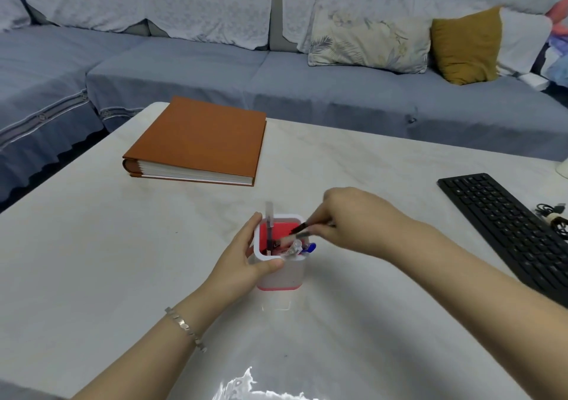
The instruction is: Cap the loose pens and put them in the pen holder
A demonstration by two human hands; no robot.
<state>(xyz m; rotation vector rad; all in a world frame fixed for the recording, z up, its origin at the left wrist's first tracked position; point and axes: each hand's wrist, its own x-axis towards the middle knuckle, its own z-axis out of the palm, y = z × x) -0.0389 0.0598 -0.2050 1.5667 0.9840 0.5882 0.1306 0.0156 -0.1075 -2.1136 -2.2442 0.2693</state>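
Note:
A square white pen holder [281, 272] with a red inside stands on the pale table [92, 261]. My left hand [242, 255] grips its left side, thumb across the front wall. Over the holder's right rim, my right hand [353, 219] pinches a dark pen [302, 227], tilted with its tip pointing down-left into the opening. A clear capped pen [269, 224] stands upright at the holder's back left. A blue-capped pen [309, 248] and other small items lie inside, against the right front.
A thick brown album [199, 141] lies at the table's far left. A black keyboard [516, 230] and a coiled cable [553, 219] sit at the right edge. A blue sofa with cushions [368, 40] runs behind the table.

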